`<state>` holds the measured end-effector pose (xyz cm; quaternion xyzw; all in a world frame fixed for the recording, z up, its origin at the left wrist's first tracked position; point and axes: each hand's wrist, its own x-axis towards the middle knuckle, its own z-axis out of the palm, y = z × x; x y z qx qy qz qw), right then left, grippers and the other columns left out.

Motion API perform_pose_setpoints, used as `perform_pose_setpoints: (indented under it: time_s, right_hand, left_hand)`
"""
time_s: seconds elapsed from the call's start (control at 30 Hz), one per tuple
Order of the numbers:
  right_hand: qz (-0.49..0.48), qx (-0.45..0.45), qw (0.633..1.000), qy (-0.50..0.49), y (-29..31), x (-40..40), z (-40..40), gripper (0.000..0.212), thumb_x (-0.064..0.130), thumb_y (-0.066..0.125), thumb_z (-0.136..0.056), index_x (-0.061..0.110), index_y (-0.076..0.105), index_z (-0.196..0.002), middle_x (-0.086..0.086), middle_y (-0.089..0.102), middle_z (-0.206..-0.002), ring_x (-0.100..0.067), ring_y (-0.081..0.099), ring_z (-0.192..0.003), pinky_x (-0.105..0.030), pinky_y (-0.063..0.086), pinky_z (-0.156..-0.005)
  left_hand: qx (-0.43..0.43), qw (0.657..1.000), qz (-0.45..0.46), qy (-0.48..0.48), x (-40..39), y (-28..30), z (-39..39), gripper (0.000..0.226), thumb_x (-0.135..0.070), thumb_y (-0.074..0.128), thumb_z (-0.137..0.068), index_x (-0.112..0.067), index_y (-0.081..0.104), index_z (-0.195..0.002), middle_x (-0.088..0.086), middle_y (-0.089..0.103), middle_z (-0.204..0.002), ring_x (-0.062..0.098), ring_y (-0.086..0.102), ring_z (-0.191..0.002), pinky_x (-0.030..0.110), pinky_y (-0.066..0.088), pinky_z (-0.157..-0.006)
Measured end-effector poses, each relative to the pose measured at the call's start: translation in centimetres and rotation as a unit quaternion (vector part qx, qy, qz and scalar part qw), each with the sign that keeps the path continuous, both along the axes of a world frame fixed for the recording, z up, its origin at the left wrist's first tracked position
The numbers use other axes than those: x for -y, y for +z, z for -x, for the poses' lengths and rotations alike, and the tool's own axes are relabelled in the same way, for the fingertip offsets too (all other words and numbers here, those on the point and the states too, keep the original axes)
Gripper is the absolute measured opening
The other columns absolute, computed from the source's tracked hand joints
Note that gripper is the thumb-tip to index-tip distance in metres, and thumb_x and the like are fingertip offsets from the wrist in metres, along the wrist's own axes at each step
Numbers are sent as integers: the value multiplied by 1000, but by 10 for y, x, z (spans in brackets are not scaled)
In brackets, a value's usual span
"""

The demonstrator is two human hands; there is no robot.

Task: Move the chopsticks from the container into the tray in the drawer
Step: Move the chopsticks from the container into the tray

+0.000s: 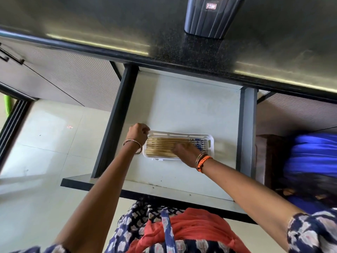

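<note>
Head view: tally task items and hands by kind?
White plastic slotted tray in drawer: 1
Dark ribbed plastic container on countertop: 1
Bare hands, left hand and right hand: 2
Wooden chopsticks: one flat layer, too blurred to count
Total countable: 4

We are looking down into a home kitchen. A dark speckled stone tabletop (200, 50) with a polished edge runs across the top, carrying a ribbed dark container (211, 17). Below it a drawer (182, 110) stands pulled out, holding a white tray (209, 139) of chopsticks (164, 146). Ribbed cabinet fronts (69, 75) with a bar handle flank it, above a pale tiled floor (45, 139).
</note>
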<state>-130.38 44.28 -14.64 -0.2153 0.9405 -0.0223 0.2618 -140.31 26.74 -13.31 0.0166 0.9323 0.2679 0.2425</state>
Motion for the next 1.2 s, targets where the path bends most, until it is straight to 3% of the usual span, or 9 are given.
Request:
perform_pose_setpoints:
  time_s: [0.17,0.3,0.53,0.63,0.7,0.8,0.9,1.0,1.2]
  right_hand:
    - [33,-25,998,-48,12,-3,4,31,-9,41,-86,11,60,-100,-9,64,-102,-28,64,-95,-34,49,-71]
    - [168,-198,952,-161,56,-23,35,21,13,50,-89,17,68,-97,-6,72,-92,-28,68,-88,-34,54,-67]
    - [345,-409,714,-451,173,-134,151,21,5,54,-79,9,73,-86,-8,75,-83,-13,66,-72,-21,51,-69]
    - [421,-382,585,-578,193,-171,197,19,6,57,-78,4,74,-85,-5,72,-72,-8,63,-65,-17,50,-66]
    - [447,-342,540,-626,197,-187,228,22,11,58,-82,8,68,-62,13,52,-49,0,44,-45,-10,36,-47]
    - [452,-326,540,-631,203,-203,271,47,23,61,-86,19,34,-48,6,28,-48,-7,22,-44,-19,23,-41]
    - [471,-299,534,-635,214,-220,305,33,27,63,-87,13,54,-60,1,39,-55,-10,30,-51,-24,31,-55]
    - [477,-297,544,-623,216,-233,328,35,25,65,-86,-10,67,-81,-12,53,-68,-18,43,-62,-31,36,-58]
    - [498,-317,506,-629,220,-238,330,20,16,66,-84,-4,71,-83,-6,60,-62,-12,51,-55,-25,44,-53]
  left_hand:
    - [-2,1000,-8,19,-1,5,-1,28,2,49,-85,-5,70,-102,18,70,-107,35,62,-102,39,51,-93]
    - [-79,993,-82,17,-15,36,20,33,8,46,-82,-2,68,-104,17,70,-109,32,65,-102,36,50,-97]
    - [-263,943,-202,-33,-100,137,120,35,5,44,-81,-7,65,-106,14,66,-112,23,64,-96,16,43,-81]
    - [-306,930,-191,-75,-129,160,161,38,2,47,-79,-8,60,-114,15,60,-117,28,61,-98,27,46,-90]
    - [-300,933,-176,-92,-146,169,183,46,-1,50,-79,-9,52,-124,16,53,-126,32,57,-109,34,45,-97]
    - [-311,929,-133,-148,-165,171,206,59,-3,52,-79,-7,37,-137,17,41,-140,34,41,-128,38,36,-109]
    - [-313,927,-106,-179,-177,170,221,61,-4,54,-82,-9,34,-139,14,33,-148,33,32,-136,40,34,-112]
    - [-307,930,-96,-178,-183,165,229,57,-5,55,-83,-10,39,-137,11,26,-152,30,29,-138,39,35,-112]
    - [-296,934,-113,-165,-182,165,226,60,-3,54,-83,-9,35,-139,12,25,-153,31,27,-140,41,34,-112]
